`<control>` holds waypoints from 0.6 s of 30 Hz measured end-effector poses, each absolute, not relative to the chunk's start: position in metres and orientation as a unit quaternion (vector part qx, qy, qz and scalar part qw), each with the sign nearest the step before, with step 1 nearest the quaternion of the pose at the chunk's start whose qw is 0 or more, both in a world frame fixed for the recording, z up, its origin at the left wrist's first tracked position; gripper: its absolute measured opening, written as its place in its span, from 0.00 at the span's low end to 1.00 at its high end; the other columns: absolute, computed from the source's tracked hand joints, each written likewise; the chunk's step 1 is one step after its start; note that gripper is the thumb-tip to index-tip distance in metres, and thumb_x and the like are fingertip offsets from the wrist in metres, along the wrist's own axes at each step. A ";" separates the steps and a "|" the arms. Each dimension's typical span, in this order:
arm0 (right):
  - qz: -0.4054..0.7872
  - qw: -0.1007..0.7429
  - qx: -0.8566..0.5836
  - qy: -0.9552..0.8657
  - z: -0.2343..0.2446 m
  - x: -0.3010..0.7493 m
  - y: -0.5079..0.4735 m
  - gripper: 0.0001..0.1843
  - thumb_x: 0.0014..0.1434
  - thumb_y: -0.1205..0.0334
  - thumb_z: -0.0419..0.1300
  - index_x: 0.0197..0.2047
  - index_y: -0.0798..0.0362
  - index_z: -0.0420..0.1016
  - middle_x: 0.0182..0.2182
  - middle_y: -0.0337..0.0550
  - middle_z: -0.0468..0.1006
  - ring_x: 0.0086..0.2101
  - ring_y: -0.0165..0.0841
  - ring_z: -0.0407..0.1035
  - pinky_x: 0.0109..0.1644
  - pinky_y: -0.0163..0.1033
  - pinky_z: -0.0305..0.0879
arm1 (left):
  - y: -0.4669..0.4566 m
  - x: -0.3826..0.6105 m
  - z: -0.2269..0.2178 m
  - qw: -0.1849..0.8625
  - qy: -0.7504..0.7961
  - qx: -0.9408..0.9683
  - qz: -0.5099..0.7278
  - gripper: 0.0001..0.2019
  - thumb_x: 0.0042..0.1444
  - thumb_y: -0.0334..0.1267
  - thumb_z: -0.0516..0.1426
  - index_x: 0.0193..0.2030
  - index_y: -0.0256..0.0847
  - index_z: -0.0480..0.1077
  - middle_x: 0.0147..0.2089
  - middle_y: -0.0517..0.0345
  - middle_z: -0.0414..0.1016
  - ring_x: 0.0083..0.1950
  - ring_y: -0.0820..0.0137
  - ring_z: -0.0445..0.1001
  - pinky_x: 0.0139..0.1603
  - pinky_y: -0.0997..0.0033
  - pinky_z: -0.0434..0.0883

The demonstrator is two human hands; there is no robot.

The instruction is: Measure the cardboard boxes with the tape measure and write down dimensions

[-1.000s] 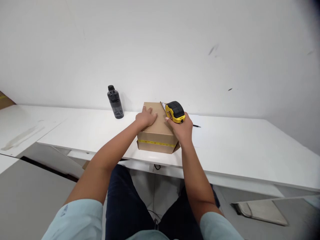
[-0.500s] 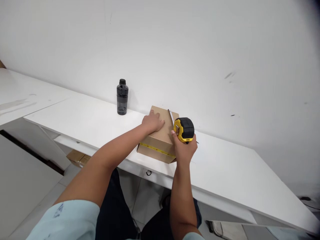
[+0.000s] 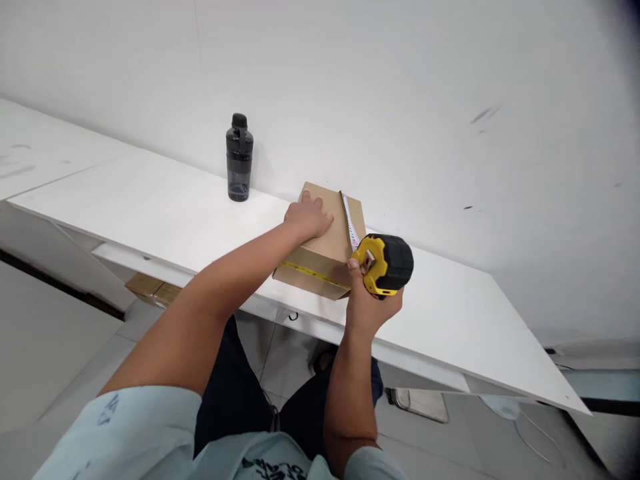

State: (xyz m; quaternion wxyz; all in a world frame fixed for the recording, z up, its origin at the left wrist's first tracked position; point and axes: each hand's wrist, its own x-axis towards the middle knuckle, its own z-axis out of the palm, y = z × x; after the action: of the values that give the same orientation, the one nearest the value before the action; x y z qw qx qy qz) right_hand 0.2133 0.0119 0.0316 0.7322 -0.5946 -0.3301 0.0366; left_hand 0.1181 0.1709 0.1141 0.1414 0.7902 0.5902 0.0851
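A brown cardboard box [image 3: 333,257] with a yellow tape band on its near side stands on the white table [image 3: 165,213]. My left hand [image 3: 307,217] lies flat on the box's top, fingers stretched out. My right hand [image 3: 367,307] grips a yellow and black tape measure [image 3: 385,265] at the box's near right corner. Its white blade [image 3: 349,220] runs along the top's right edge to the far edge.
A dark water bottle [image 3: 239,158] stands left of the box near the white wall. The table runs on to the right [image 3: 450,313]. A cardboard piece [image 3: 150,288] lies on the floor under the table at left.
My right hand has drawn the tape measure back toward me, from the box's far right edge to its near corner, pulling out more blade. My left hand stayed on the box. The view swung.
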 end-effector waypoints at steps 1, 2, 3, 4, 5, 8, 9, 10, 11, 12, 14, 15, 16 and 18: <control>0.024 0.748 -0.587 -0.309 0.031 0.210 0.007 0.41 0.47 0.43 0.78 0.58 0.58 0.76 0.50 0.50 0.84 0.54 0.47 0.78 0.68 0.62 0.71 | 0.170 0.119 0.115 0.140 0.592 0.789 0.086 0.39 0.71 0.58 0.44 0.83 0.41 0.52 0.86 0.41 0.36 0.74 0.38 0.67 0.69 0.41 0.68; 0.012 0.760 -0.579 -0.293 0.031 0.208 0.002 0.41 0.46 0.44 0.78 0.57 0.58 0.77 0.52 0.51 0.84 0.53 0.47 0.79 0.69 0.62 0.71 | 0.170 0.120 0.115 0.134 0.594 0.789 0.085 0.38 0.71 0.58 0.44 0.82 0.42 0.52 0.86 0.41 0.37 0.74 0.37 0.66 0.69 0.38 0.67; 0.002 0.768 -0.573 -0.286 0.030 0.205 -0.003 0.40 0.46 0.44 0.79 0.57 0.57 0.78 0.53 0.51 0.83 0.54 0.47 0.79 0.69 0.63 0.70 | 0.170 0.122 0.115 0.124 0.595 0.789 0.084 0.38 0.71 0.58 0.44 0.82 0.42 0.53 0.86 0.41 0.39 0.75 0.36 0.64 0.69 0.35 0.65; -0.004 0.769 -0.571 -0.288 0.029 0.202 -0.008 0.39 0.47 0.45 0.78 0.56 0.57 0.78 0.54 0.51 0.83 0.54 0.46 0.79 0.71 0.64 0.69 | 0.170 0.123 0.115 0.111 0.596 0.791 0.084 0.38 0.71 0.58 0.44 0.82 0.42 0.54 0.86 0.41 0.42 0.76 0.35 0.61 0.71 0.31 0.63; -0.005 0.767 -0.572 -0.289 0.029 0.200 -0.012 0.38 0.48 0.44 0.78 0.56 0.56 0.78 0.55 0.50 0.83 0.55 0.46 0.79 0.71 0.64 0.68 | 0.170 0.124 0.115 0.096 0.596 0.793 0.083 0.37 0.71 0.58 0.44 0.81 0.42 0.56 0.85 0.41 0.44 0.78 0.35 0.57 0.72 0.29 0.59; 0.003 0.760 -0.589 -0.276 0.028 0.194 -0.021 0.39 0.45 0.44 0.78 0.55 0.58 0.78 0.52 0.51 0.84 0.52 0.46 0.80 0.66 0.64 0.74 | 0.173 0.125 0.113 0.061 0.586 0.804 0.081 0.36 0.72 0.56 0.44 0.81 0.40 0.57 0.84 0.40 0.49 0.83 0.36 0.45 0.77 0.26 0.47; 0.008 0.761 -0.591 -0.267 0.028 0.192 -0.022 0.40 0.44 0.45 0.78 0.55 0.59 0.78 0.52 0.53 0.84 0.51 0.47 0.80 0.64 0.63 0.76 | 0.173 0.126 0.112 0.051 0.579 0.809 0.087 0.37 0.72 0.55 0.45 0.82 0.39 0.55 0.84 0.40 0.49 0.84 0.37 0.42 0.77 0.26 0.45; 0.013 0.762 -0.592 -0.261 0.028 0.190 -0.023 0.41 0.42 0.45 0.78 0.55 0.60 0.78 0.51 0.53 0.84 0.51 0.47 0.80 0.63 0.62 0.77 | 0.173 0.126 0.111 0.038 0.562 0.820 0.098 0.37 0.72 0.54 0.46 0.82 0.39 0.53 0.84 0.39 0.49 0.84 0.37 0.40 0.77 0.27 0.44; 0.016 0.765 -0.591 -0.256 0.028 0.189 -0.024 0.42 0.41 0.45 0.78 0.55 0.60 0.77 0.52 0.54 0.84 0.51 0.47 0.80 0.63 0.62 0.77 | 0.173 0.127 0.111 0.020 0.532 0.839 0.112 0.36 0.73 0.50 0.47 0.83 0.39 0.51 0.84 0.40 0.50 0.84 0.38 0.41 0.77 0.28 0.45; 0.018 0.768 -0.588 -0.254 0.027 0.188 -0.025 0.43 0.40 0.45 0.78 0.55 0.60 0.77 0.52 0.55 0.84 0.52 0.47 0.80 0.63 0.61 0.77 | 0.173 0.128 0.110 0.000 0.485 0.866 0.123 0.34 0.73 0.46 0.47 0.83 0.41 0.52 0.84 0.42 0.51 0.84 0.40 0.42 0.77 0.30 0.48; 0.028 0.772 -0.581 -0.255 0.026 0.187 -0.026 0.42 0.41 0.45 0.78 0.54 0.60 0.77 0.53 0.56 0.83 0.52 0.47 0.79 0.63 0.61 0.76 | 0.172 0.130 0.108 -0.043 0.360 0.924 0.126 0.31 0.72 0.36 0.47 0.80 0.50 0.58 0.83 0.50 0.55 0.83 0.46 0.47 0.75 0.36 0.53; 0.034 0.773 -0.578 -0.257 0.025 0.187 -0.026 0.41 0.42 0.46 0.78 0.54 0.60 0.77 0.53 0.56 0.83 0.52 0.46 0.80 0.63 0.61 0.76 | 0.173 0.132 0.107 -0.059 0.304 0.944 0.115 0.30 0.71 0.33 0.48 0.77 0.54 0.64 0.81 0.54 0.59 0.82 0.48 0.51 0.74 0.39 0.56; 0.042 0.773 -0.576 -0.261 0.024 0.188 -0.026 0.40 0.43 0.47 0.78 0.54 0.60 0.77 0.53 0.56 0.83 0.51 0.46 0.80 0.63 0.61 0.76 | 0.173 0.133 0.106 -0.068 0.265 0.957 0.099 0.29 0.70 0.31 0.48 0.73 0.57 0.69 0.79 0.56 0.65 0.80 0.50 0.56 0.72 0.42 0.59; 0.055 0.773 -0.572 -0.268 0.021 0.189 -0.026 0.38 0.44 0.48 0.78 0.53 0.60 0.77 0.53 0.56 0.83 0.51 0.46 0.80 0.63 0.61 0.76 | 0.176 0.135 0.105 -0.064 0.263 0.958 0.098 0.25 0.69 0.32 0.50 0.64 0.61 0.78 0.70 0.60 0.76 0.73 0.53 0.66 0.66 0.48 0.64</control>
State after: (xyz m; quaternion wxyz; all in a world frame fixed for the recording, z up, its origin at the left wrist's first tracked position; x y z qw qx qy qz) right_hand 0.1889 -0.0259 0.0210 0.7731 -0.5722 -0.2681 0.0552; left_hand 0.1354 0.1758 0.1048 -0.0635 0.9578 0.2625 0.0979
